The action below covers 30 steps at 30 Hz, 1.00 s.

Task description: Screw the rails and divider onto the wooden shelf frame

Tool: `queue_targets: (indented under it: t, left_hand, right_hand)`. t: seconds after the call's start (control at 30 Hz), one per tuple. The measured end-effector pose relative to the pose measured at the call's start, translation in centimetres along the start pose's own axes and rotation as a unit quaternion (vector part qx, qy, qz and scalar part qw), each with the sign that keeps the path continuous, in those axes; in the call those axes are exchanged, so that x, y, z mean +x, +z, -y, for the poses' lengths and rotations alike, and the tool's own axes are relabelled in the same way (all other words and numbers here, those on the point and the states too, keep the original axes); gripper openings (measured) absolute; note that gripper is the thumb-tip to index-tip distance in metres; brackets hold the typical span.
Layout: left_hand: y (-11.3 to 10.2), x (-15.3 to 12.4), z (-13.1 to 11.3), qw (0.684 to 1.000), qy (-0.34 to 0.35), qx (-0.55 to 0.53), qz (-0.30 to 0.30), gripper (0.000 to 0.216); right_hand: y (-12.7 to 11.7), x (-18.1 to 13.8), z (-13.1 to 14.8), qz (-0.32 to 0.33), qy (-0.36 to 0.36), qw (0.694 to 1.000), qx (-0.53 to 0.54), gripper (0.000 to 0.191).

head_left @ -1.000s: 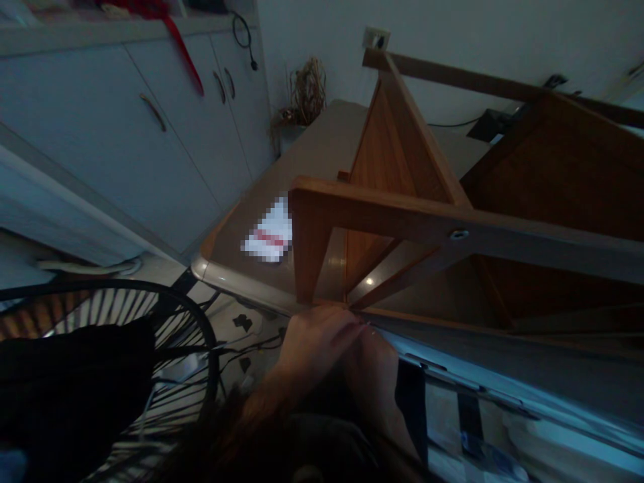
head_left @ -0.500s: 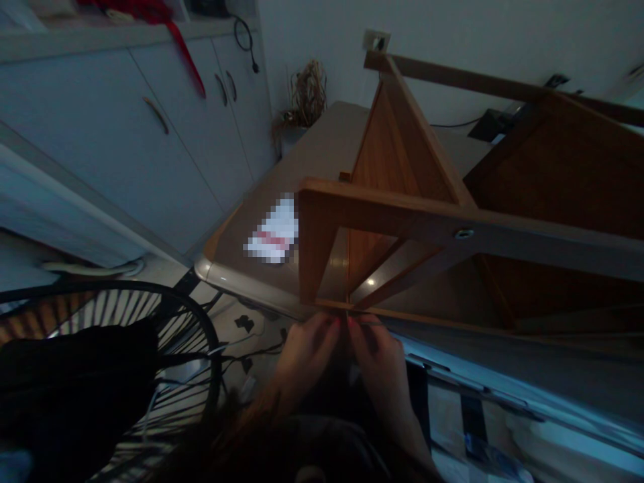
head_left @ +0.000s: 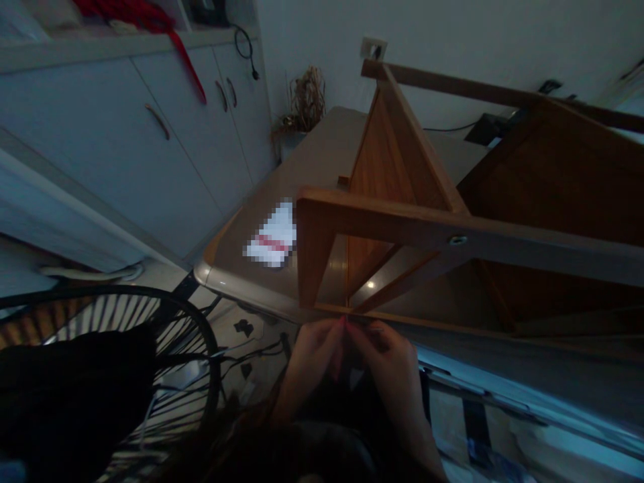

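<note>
The wooden rack (head_left: 483,241) rested on the beige table (head_left: 312,168), just beyond the person's left hand (head_left: 316,352) and right hand (head_left: 390,355). Their bent fingers had come together at the tips, closing the gap of half a second earlier; whether they pinched anything, I couldn't tell.

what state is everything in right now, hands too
Left hand, fingers bent, tips close to the right's
Right hand, fingers bent, anything held unclear
Frame, resting on the table
Metal fitting, set in the frame
Sheet, lying on the table, details blurred
Doors, shut
Strap, hanging down
Cord, end hanging loose
Socket, in use
Cloth, draped on the chair
Plant, dried
</note>
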<state>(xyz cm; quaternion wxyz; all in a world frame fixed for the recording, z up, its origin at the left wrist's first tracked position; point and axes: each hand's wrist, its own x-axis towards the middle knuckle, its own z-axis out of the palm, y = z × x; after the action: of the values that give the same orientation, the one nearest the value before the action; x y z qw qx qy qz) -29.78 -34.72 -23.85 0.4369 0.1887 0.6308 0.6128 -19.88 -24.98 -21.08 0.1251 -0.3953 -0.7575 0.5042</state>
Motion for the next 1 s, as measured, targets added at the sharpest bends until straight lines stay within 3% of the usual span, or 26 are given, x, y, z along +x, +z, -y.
queue_targets:
  t: [0.23, 0.47, 0.57, 0.73, 1.0]
  left_hand:
    - [0.4, 0.2, 0.1, 0.993, -0.029, -0.11, 0.025, 0.056]
    - [0.9, -0.2, -0.2, 0.993, -0.027, -0.117, -0.003, 0.056]
    - [0.9, -0.2, 0.1, 0.993, -0.027, -0.113, -0.014, 0.056]
    - [0.9, -0.1, 0.1, 0.991, -0.034, -0.126, -0.015, 0.053]
    - [1.0, -0.1, 0.4, 0.991, -0.013, -0.135, -0.005, 0.05]
  right_hand:
    - [-0.1, 0.1, -0.2, -0.014, -0.006, 0.998, -0.055, 0.039]
    - [-0.4, -0.4, -0.5, -0.003, -0.032, 0.999, -0.025, 0.032]
    - [-0.7, -0.7, -1.0, -0.048, -0.106, 0.992, -0.049, 0.025]
    - [-0.9, -0.9, -1.8, -0.133, -0.278, 0.942, -0.133, 0.012]
    - [-0.5, -0.7, -1.9, -0.162, -0.354, 0.901, -0.19, 0.015]
